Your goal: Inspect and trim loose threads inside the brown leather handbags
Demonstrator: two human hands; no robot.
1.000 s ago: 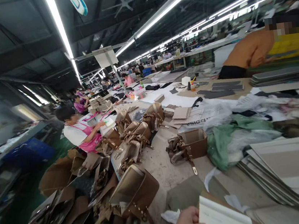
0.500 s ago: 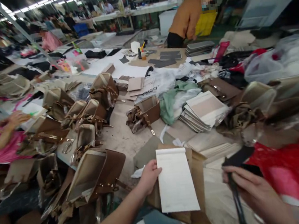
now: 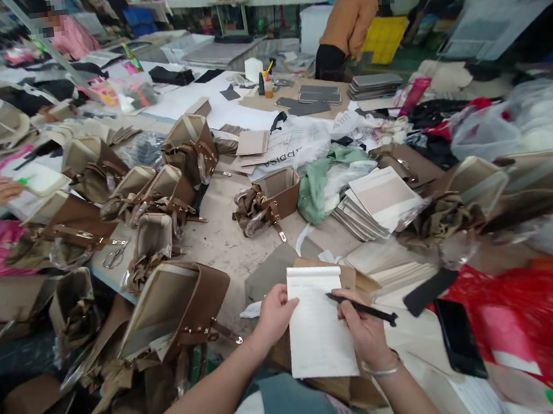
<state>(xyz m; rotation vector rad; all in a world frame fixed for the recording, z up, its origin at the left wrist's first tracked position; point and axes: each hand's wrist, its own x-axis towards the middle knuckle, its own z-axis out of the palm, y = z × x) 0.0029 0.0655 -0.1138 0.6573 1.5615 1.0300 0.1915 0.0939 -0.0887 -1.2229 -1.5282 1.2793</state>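
A white lined notepad [image 3: 316, 316] lies on a brown bag piece [image 3: 361, 395] at the table's near edge. My left hand [image 3: 274, 313] pinches the notepad's left edge, thumb on the page. My right hand [image 3: 363, 330] rests on the pad's right side, closed round a black pen [image 3: 364, 309] whose tip touches the upper part of the page. A thin bracelet circles my right wrist.
A black phone [image 3: 458, 338] lies right of my hand beside red plastic [image 3: 532, 316]. Several brown handbags [image 3: 178, 310] crowd the left. A stack of grey boards [image 3: 376, 201] and a green cloth [image 3: 321, 178] sit ahead. Other people work at the left and far side.
The view dropped from the hall to the table. My right hand came in from the right, let go of the black phone, and now holds the pen on the notepad.
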